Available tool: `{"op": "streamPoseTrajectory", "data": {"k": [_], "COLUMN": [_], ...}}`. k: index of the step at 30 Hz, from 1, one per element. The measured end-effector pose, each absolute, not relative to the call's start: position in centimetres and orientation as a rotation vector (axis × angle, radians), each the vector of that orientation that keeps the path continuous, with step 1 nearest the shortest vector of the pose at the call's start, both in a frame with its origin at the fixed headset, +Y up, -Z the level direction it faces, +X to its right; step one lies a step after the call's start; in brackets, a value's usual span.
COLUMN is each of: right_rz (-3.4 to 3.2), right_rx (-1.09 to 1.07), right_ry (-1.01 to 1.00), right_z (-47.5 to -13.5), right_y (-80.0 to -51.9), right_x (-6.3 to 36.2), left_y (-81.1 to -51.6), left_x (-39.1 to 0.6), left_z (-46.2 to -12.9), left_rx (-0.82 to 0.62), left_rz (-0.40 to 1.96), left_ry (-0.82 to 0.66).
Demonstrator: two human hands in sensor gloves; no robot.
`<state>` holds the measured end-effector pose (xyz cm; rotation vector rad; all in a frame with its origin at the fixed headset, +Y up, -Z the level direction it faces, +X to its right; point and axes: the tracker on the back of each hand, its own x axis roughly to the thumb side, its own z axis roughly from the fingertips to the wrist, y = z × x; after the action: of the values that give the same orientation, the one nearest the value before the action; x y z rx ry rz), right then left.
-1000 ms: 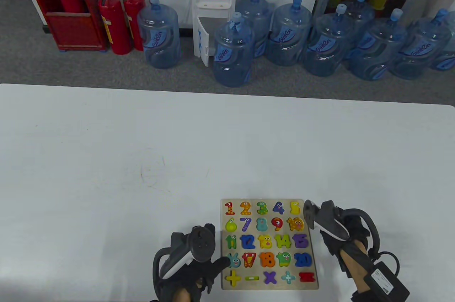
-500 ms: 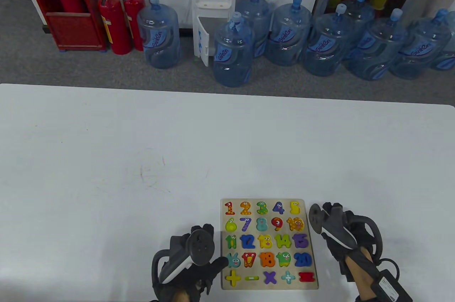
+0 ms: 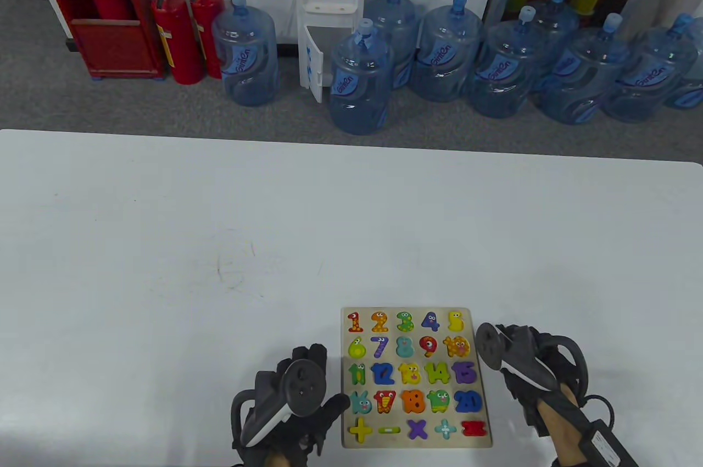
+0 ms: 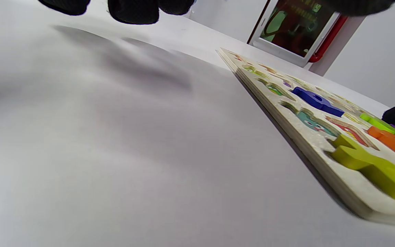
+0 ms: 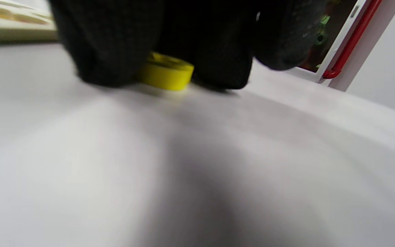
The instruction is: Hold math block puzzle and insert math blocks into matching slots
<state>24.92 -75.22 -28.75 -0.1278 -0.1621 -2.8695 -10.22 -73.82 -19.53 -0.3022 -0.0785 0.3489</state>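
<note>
The wooden math block puzzle (image 3: 416,311) lies flat near the table's front edge, its slots filled with coloured numbers and signs. My left hand (image 3: 328,380) rests on the table left of it, fingers spread, thumb touching the board's left rim beside the teal 16. The left wrist view shows the board's edge (image 4: 286,118) and my fingertips (image 4: 134,12) just above the table. My right hand (image 3: 513,349) is on the table right of the board. In the right wrist view its fingers (image 5: 108,44) close around a small yellow block (image 5: 166,72) lying on the table. The table view hides this block.
The white table (image 3: 219,225) stretches far behind and to the left of the board. Beyond its back edge stand water bottles (image 3: 360,79), a dispenser and red fire extinguishers (image 3: 178,35) on the floor.
My right hand has moved a little away from the board's right edge and back toward me. My left hand has shifted slightly, its thumb still at the board's left rim.
</note>
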Motion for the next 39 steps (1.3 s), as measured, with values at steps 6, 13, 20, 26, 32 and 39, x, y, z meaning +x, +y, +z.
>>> {"op": "streamPoseTrajectory", "data": {"k": [6,13,20,26,32,39], "right_rz": [-2.857,-2.837,-2.886,-2.875,-2.843,-2.746], "right_rx": [-0.168,-0.195,-0.306,-0.426,-0.502,-0.594], "right_ry": [-0.088,-0.085,0.069,0.143,0.173,0.150], "right_z": [-28.3,-28.2,-27.1,-26.4,-25.7,-25.0], "right_y": [-75.2,-75.2,-73.0,-71.6,-71.1,-71.3], "right_x": [24.8,24.4,22.9,20.8,17.9,13.9], "left_y": [-73.9,-74.0,-74.0,-74.1,-74.0,-74.1], "left_x": [-10.3,-10.4,-10.5,-10.4,-10.2,-10.2], "left_z": [-19.5,-19.6,-19.6,-19.8,-19.7,-19.9], "left_rx": [-0.302,-0.322,-0.323,-0.342,-0.341,-0.355], "left_rz": [0.346,0.345,0.340,0.344,0.344,0.332], "left_ry": [-0.072,-0.060,-0.061,-0.058,-0.075,-0.072]}}
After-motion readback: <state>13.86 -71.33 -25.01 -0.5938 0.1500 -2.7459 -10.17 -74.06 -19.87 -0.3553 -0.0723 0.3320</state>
